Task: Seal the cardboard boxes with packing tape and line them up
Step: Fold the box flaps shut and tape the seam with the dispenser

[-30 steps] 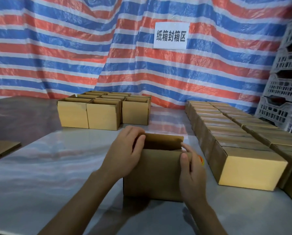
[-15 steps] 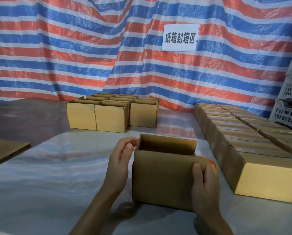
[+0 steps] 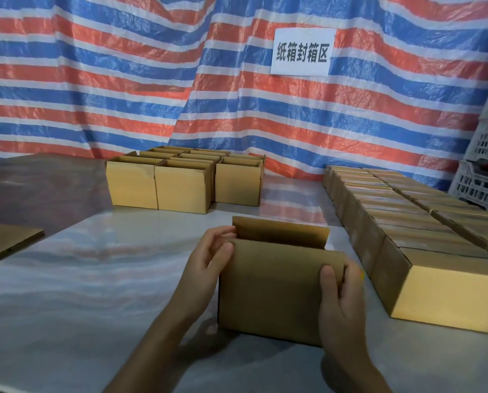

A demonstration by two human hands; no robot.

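An open cardboard box (image 3: 271, 290) stands upright on the steel table (image 3: 95, 279) right in front of me, its far flap raised. My left hand (image 3: 205, 262) grips its upper left corner, thumb on the near face and fingers at the side. My right hand (image 3: 340, 302) holds the right front edge, with the thumb flat on the near face and the fingers round the side. A sliver of yellow, likely the tape roll (image 3: 362, 275), shows behind my right hand; most of it is hidden.
Several open boxes (image 3: 180, 185) stand grouped at the back centre. Closed boxes (image 3: 424, 268) lie in long rows along the right. A flat cardboard sheet (image 3: 4, 239) lies at the left edge. White plastic crates (image 3: 484, 177) are stacked at far right, before a striped tarp.
My left hand has slid from over the box's top opening down to its upper left corner. My right hand stays on the right edge. The view has shifted slightly.
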